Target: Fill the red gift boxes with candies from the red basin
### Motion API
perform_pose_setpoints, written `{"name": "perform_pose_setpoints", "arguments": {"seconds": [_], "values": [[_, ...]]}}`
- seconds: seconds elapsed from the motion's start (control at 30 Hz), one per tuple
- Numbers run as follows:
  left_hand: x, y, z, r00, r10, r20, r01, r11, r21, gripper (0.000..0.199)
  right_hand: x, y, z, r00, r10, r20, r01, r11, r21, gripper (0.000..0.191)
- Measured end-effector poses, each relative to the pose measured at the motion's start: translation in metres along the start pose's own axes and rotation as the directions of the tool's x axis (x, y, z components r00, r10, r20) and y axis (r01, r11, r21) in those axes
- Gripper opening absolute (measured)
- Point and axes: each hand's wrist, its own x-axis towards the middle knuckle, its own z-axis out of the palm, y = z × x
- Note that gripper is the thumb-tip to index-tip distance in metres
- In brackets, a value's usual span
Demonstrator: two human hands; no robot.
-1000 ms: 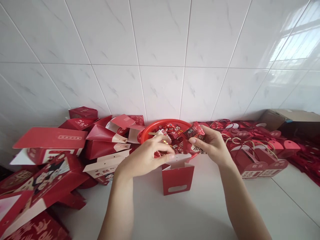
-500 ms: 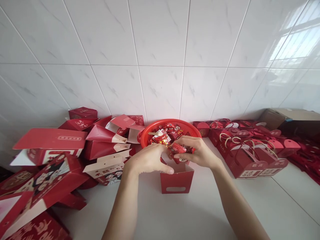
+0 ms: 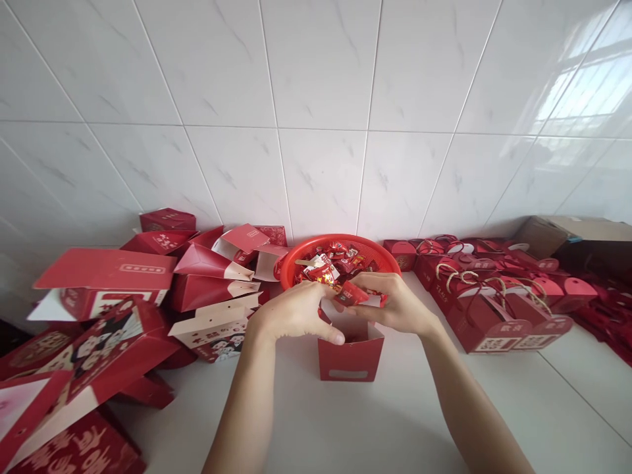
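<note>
An open red gift box (image 3: 351,359) stands upright on the white counter in front of me. My left hand (image 3: 296,313) curves around its left side, thumb at the near rim and fingers toward the far side, partly hidden. Over the box's opening, my right hand (image 3: 392,304) pinches a red wrapped candy (image 3: 353,293) between thumb and fingers. The left fingertips are close to this candy; whether they touch it I cannot tell. Just behind both hands is a red plastic basket (image 3: 390,253) holding many wrapped candies (image 3: 323,266).
Unfolded and half-folded red boxes (image 3: 212,283) are piled at the left. Closed red boxes with rope handles (image 3: 494,309) stand in rows at the right, beside a brown cardboard box (image 3: 577,227). A tiled wall (image 3: 320,178) rises behind the counter (image 3: 345,428).
A red packet that hung under my right fingers above the box no longer shows there. The candy in that hand has turned flatter. My left hand has barely moved.
</note>
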Motion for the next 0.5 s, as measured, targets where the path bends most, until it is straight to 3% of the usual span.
{"name": "perform_pose_setpoints", "arguments": {"seconds": [0.2,0.33,0.5], "values": [[0.001,-0.001,0.000,1.000,-0.012,0.028,0.012,1.000,-0.004,0.051,-0.007,-0.009,-0.012,0.994,0.075,0.084,-0.079,0.996,0.044,0.021],[0.001,-0.002,0.001,1.000,-0.012,0.003,0.012,1.000,0.027,0.050,-0.008,-0.006,-0.011,0.984,0.084,0.154,-0.098,0.991,0.085,0.027],[0.000,-0.001,0.000,1.000,-0.023,-0.012,0.023,0.999,0.026,0.046,-0.009,-0.005,-0.014,0.995,0.087,0.057,-0.092,0.992,0.089,0.022]]}}
